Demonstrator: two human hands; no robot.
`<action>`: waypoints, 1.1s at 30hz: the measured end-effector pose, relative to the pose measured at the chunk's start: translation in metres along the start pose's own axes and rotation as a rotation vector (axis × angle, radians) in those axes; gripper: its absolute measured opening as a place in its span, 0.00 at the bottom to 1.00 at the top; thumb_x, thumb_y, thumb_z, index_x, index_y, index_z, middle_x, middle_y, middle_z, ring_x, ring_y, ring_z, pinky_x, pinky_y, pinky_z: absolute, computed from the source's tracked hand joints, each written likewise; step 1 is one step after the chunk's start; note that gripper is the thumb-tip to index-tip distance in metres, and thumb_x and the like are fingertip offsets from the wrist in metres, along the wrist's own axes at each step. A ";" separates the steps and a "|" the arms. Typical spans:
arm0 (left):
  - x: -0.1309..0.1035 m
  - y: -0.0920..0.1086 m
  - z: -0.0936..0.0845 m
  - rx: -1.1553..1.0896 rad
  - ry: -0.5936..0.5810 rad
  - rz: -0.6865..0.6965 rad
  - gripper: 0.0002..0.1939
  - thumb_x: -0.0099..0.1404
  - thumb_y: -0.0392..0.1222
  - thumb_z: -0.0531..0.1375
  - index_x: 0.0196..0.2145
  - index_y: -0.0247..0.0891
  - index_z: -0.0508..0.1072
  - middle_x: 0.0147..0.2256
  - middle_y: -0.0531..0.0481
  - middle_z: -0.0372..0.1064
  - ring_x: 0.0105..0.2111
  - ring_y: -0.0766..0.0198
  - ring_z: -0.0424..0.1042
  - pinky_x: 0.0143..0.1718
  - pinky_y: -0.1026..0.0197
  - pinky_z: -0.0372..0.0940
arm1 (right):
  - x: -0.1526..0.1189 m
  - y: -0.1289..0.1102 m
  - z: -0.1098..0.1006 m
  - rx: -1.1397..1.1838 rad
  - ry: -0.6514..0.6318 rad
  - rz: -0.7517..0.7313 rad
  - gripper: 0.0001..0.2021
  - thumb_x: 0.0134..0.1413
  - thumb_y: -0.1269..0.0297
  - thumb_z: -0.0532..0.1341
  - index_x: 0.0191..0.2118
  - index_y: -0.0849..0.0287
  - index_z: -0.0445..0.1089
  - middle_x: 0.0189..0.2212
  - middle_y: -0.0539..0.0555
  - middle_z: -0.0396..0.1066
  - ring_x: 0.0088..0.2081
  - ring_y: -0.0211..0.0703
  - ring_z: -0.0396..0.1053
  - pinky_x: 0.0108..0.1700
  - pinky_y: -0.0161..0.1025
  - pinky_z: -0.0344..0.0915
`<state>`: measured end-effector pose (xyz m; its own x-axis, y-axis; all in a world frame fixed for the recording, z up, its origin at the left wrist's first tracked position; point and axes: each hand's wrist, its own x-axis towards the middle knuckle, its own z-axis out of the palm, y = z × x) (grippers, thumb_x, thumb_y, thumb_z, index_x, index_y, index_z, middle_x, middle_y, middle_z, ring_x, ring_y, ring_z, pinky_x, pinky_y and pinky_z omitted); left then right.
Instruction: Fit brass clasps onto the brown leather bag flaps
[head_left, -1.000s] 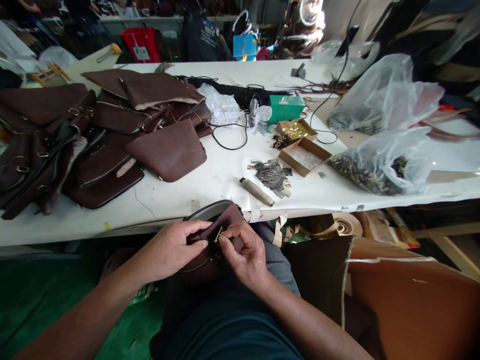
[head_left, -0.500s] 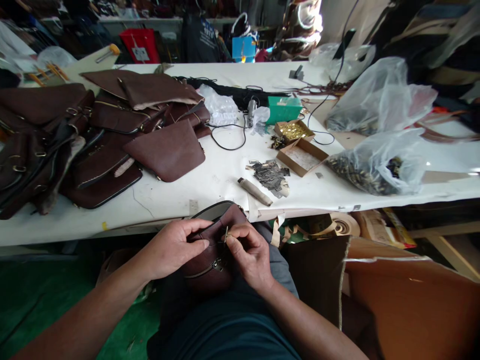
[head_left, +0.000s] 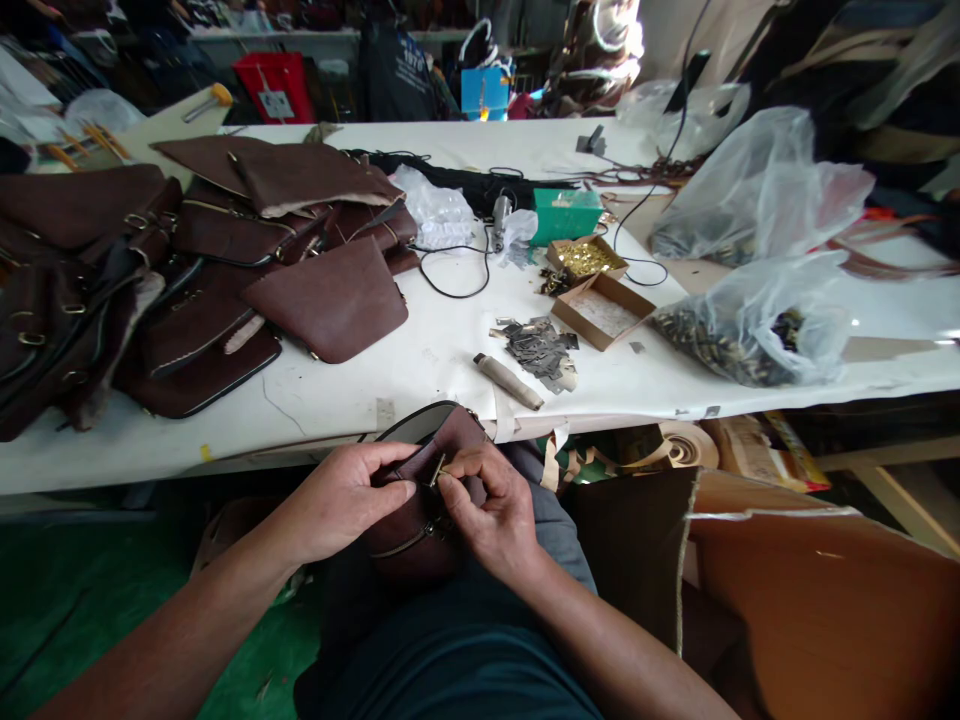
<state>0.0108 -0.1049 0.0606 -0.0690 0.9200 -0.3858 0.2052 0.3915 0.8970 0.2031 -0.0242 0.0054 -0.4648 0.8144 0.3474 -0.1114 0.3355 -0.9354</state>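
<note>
A dark brown leather bag [head_left: 420, 545] with a zipper rests on my lap against the table's front edge. My left hand [head_left: 352, 497] is closed on its upper left side, fingers over the rim and thumb on the outer face. Between the thumb and forefinger of my right hand [head_left: 487, 500] is a small metal bar-shaped fitting [head_left: 438, 470], held against the leather near the bag's top. The far end of the fitting points up; its lower part and any fastening behind it are hidden.
On the white table [head_left: 435, 350] lie a heap of brown leather bags [head_left: 330, 300], a wrapped rod-like tool [head_left: 508, 381], thin metal plates [head_left: 541, 350], a box of brass bits [head_left: 585, 258] and a plastic bag of metal parts [head_left: 750, 330]. A large cardboard box [head_left: 810, 590] stands at my right.
My right hand has shifted slightly left with the metal fitting, which now tilts and shows more of its length. My left hand keeps its hold on the bag.
</note>
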 end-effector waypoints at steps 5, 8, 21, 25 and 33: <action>-0.001 0.001 0.005 0.124 0.040 0.061 0.23 0.69 0.41 0.62 0.61 0.45 0.79 0.54 0.50 0.82 0.54 0.50 0.80 0.58 0.54 0.71 | 0.001 -0.004 -0.001 -0.035 -0.018 -0.006 0.06 0.64 0.69 0.66 0.34 0.55 0.73 0.32 0.51 0.77 0.35 0.43 0.75 0.41 0.41 0.71; -0.002 0.004 0.007 0.200 0.064 0.107 0.24 0.69 0.40 0.62 0.61 0.45 0.80 0.56 0.51 0.81 0.56 0.51 0.79 0.62 0.55 0.69 | 0.002 -0.004 -0.002 -0.030 -0.031 0.018 0.06 0.64 0.68 0.66 0.33 0.55 0.74 0.31 0.51 0.76 0.34 0.42 0.74 0.40 0.40 0.71; -0.002 0.007 -0.010 0.061 0.000 -0.074 0.15 0.66 0.47 0.66 0.47 0.39 0.82 0.42 0.47 0.84 0.43 0.52 0.81 0.42 0.58 0.74 | 0.002 0.008 -0.001 0.019 -0.082 0.118 0.06 0.65 0.64 0.67 0.34 0.56 0.75 0.33 0.52 0.77 0.36 0.43 0.74 0.43 0.41 0.70; -0.004 0.005 -0.010 0.046 0.021 -0.098 0.15 0.66 0.50 0.67 0.45 0.38 0.82 0.41 0.47 0.83 0.41 0.54 0.80 0.40 0.59 0.73 | -0.001 0.009 0.000 -0.004 -0.113 0.023 0.06 0.59 0.63 0.72 0.37 0.55 0.75 0.35 0.52 0.77 0.38 0.44 0.75 0.45 0.42 0.72; -0.005 0.009 -0.006 0.105 0.030 -0.043 0.14 0.67 0.49 0.67 0.45 0.39 0.82 0.42 0.47 0.84 0.43 0.54 0.80 0.44 0.58 0.72 | -0.003 0.004 0.011 -0.139 0.027 -0.016 0.05 0.54 0.69 0.68 0.33 0.53 0.72 0.31 0.51 0.76 0.33 0.44 0.74 0.39 0.41 0.72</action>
<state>0.0070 -0.1056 0.0722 -0.1092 0.9029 -0.4157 0.3026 0.4285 0.8514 0.1942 -0.0305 -0.0004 -0.4400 0.8201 0.3658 0.0046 0.4094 -0.9123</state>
